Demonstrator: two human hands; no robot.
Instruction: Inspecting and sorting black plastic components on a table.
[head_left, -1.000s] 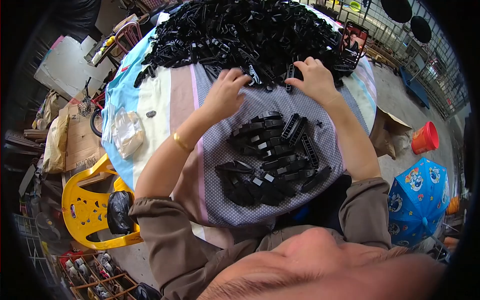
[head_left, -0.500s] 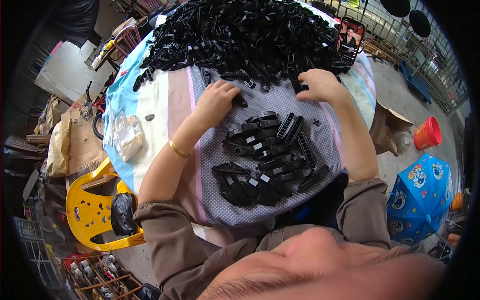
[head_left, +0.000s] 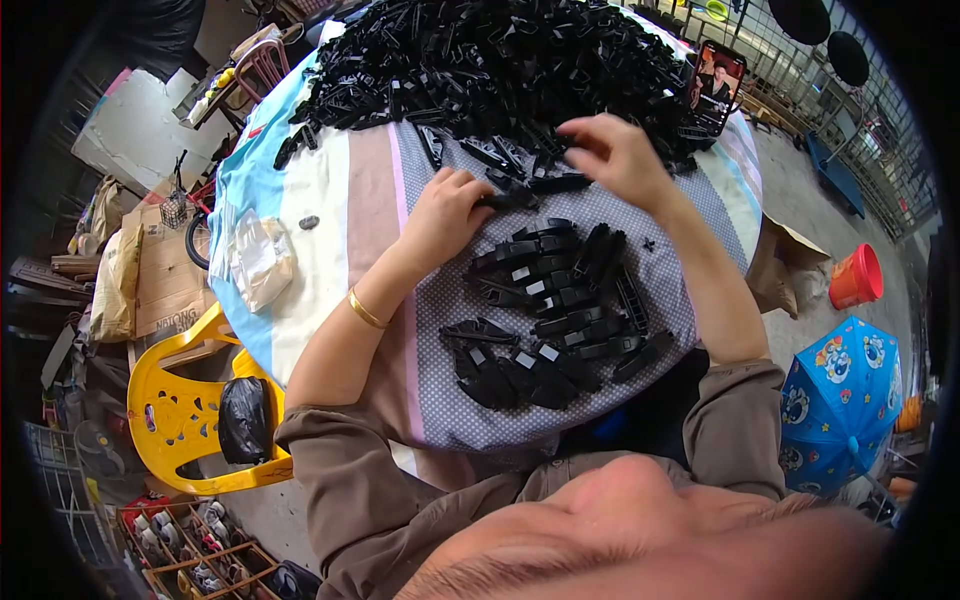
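Note:
My left hand (head_left: 447, 215), with a gold bangle on its wrist, has thumb and fingers closed on the end of a black plastic part (head_left: 514, 197) just above the dotted cloth. My right hand (head_left: 618, 165) hovers at the near edge of a big heap of black plastic parts (head_left: 480, 70). Its fingers are apart and slightly blurred, and I see nothing held in them. Between my forearms, several more black pieces (head_left: 560, 300) lie in rough rows, some bearing small white patches. Other loose pieces (head_left: 490, 152) lie between the heap and my hands.
A phone (head_left: 716, 88) stands upright at the table's right side. On the striped cloth (head_left: 372, 190) at left lie a clear plastic bag (head_left: 262, 262) and a small dark oval thing (head_left: 309, 223). Around the table are a yellow chair (head_left: 180, 400), a red bucket (head_left: 856, 276) and a blue umbrella (head_left: 840, 400).
My right hand has moved left and away from me along the heap's edge, leaving the piece beside it. The left hand stays low, its black part now showing more. The whole view has shifted slightly.

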